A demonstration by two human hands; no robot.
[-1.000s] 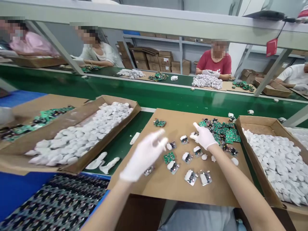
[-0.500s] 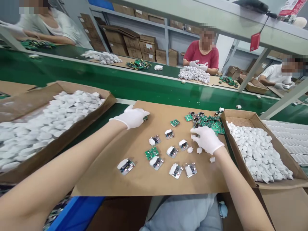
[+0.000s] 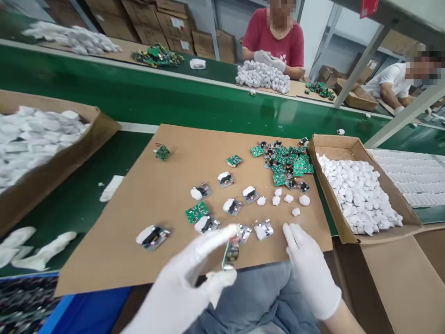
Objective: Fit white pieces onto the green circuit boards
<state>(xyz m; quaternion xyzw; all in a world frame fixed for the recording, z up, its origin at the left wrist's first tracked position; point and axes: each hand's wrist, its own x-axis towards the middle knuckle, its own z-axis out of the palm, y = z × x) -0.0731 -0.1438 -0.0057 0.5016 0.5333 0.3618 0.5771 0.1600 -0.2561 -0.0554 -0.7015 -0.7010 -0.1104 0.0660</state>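
My left hand (image 3: pixel 194 273), white-gloved, is raised near the front edge of the cardboard sheet (image 3: pixel 114 232). Its thumb and fingers pinch a small circuit board (image 3: pixel 231 253) on edge. My right hand (image 3: pixel 309 269), also gloved, is to the right with fingers stretched out over the sheet's front edge; nothing shows in it. Beyond the hands lie several boards with white pads, such as one board (image 3: pixel 153 236) at the left. A green board (image 3: pixel 197 212) lies face down among them. Several loose white wads (image 3: pixel 288 198) sit right of the boards.
A pile of green boards (image 3: pixel 292 160) lies at the sheet's back right. Cardboard trays of white pieces stand right (image 3: pixel 385 234) and left (image 3: pixel 104 125). Loose gloves (image 3: pixel 45 253) lie at left. A green conveyor (image 3: pixel 194 104) runs behind; a co-worker in red (image 3: pixel 274 41) sits across it.
My left hand has come from the sheet's back left towards me and now holds a board; a green board shows at the back left. My right hand has drawn back from the pile. The view has shifted.
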